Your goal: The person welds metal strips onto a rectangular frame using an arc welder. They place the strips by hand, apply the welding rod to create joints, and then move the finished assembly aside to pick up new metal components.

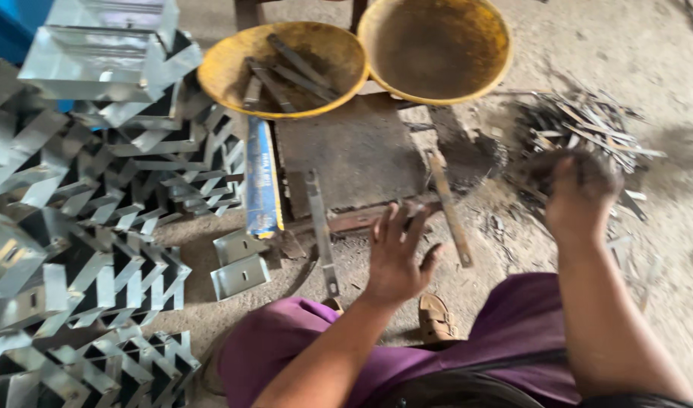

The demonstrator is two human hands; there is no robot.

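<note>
Fingers (398,219) of my left hand (396,261) are spread wide and hold nothing; the palm faces down just above the near edge of a dark flat metal block (354,155) that lies on the concrete floor (649,45). My right hand (577,193) reaches forward to a loose heap of thin metal strips (588,125) on the floor at the right; its fingers curl down into the heap, blurred by motion, and I cannot tell whether they grip any strip. Two long flat metal bars rest with their far ends on the block and their near ends on the floor: one bar (321,230) lies just left of my left hand, the other bar (450,211) lies between my two hands, tilted slightly outward. Beyond the block stand two shallow yellow pans side by side, touching: the left pan (218,72) holds several dark flat strips, the right pan (498,45) shows only its rusty brown inside. A blue rolled package (262,177) lies along the block's left edge. Two small bent plates (239,264) of bright sheet metal lie on the floor near its lower end. Stacks of folded, shiny sheet-metal pieces (97,227) fill the left side of the view. My purple-clad legs (301,340) and one tan sandal (436,317) show at the bottom.
</note>
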